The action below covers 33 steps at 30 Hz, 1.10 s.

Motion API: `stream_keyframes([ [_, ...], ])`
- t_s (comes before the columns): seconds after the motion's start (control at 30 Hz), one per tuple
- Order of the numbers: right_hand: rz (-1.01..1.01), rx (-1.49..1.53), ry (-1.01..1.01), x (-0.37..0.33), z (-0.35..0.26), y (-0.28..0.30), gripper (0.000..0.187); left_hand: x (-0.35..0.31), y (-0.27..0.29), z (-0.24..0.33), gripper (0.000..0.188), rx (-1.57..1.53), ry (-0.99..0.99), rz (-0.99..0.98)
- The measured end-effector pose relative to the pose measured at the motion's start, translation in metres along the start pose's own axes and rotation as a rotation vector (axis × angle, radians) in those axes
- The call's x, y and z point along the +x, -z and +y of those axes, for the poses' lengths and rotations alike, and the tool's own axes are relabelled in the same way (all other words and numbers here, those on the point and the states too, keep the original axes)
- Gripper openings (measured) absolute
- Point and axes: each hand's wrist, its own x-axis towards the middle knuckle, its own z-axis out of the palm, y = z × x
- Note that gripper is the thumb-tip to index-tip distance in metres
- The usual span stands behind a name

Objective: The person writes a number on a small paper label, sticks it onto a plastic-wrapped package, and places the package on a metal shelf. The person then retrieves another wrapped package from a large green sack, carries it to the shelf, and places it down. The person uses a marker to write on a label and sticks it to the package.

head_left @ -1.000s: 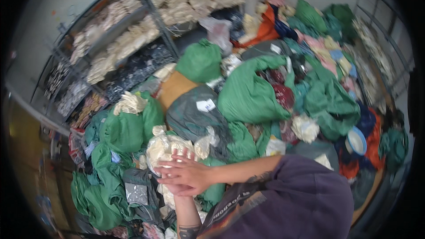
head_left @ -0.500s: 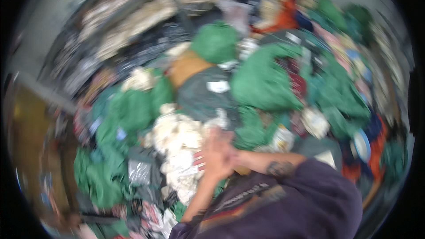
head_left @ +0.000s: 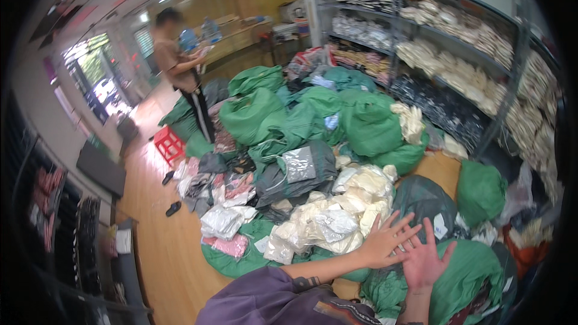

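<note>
My left hand [head_left: 383, 245] reaches in from the lower middle with its fingers spread, holding nothing. My right hand [head_left: 424, 263] is raised beside it, palm showing and fingers apart. The left fingertips overlap the right hand's fingers; whether they touch I cannot tell. Just beyond the hands lies a heap of cream garments in clear plastic bags [head_left: 337, 219]. A dark grey sack [head_left: 423, 197] with a white label stands past my fingertips. Green sacks [head_left: 460, 274] lie under and beside my right hand, one with dark red cloth showing.
More green sacks [head_left: 259, 111] pile up beyond the heap. Metal shelves [head_left: 448, 30] of folded garments line the far right. A person [head_left: 180, 72] stands at far left handling something small and pale, near a red stool [head_left: 169, 144]. A dark slipper [head_left: 173, 209] lies on the wooden floor [head_left: 159, 247].
The view has swung left, bringing the person, the stool and the doorway into sight. My hands, overlapping closely before, now sit further right in the picture with fingers spread.
</note>
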Motion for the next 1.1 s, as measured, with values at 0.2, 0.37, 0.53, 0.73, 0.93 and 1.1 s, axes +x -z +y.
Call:
stream_keyframes([
  [0.2, 0.153, -1.442, 0.423, 0.047, 0.101, -0.026, 0.087, -0.045, 0.001, -0.064, 0.073, -1.382, 0.301, 0.036],
  [0.37, -0.442, -1.921, 0.349, 0.066, 0.178, -0.06, 0.086, -0.079, 0.085, -0.102, 0.082, -2.28, 0.442, 0.115],
  [0.53, -0.723, -1.97, 0.355, 0.089, 0.206, -0.085, 0.09, -0.113, 0.136, -0.143, 0.083, -2.424, 0.249, 0.274],
  [0.73, -0.803, -2.076, 0.462, 0.106, 0.238, -0.069, 0.091, -0.132, 0.154, -0.176, 0.073, -2.132, 0.169, 0.344],
  [0.93, -0.246, -2.042, -0.128, 0.126, 0.223, -0.033, 0.093, -0.126, 0.165, -0.191, 0.056, -1.715, 0.117, 0.299],
  [1.1, -0.004, -1.51, -0.563, 0.118, 0.207, 0.006, 0.056, -0.111, 0.153, -0.197, 0.046, -1.853, 0.127, 0.23],
])
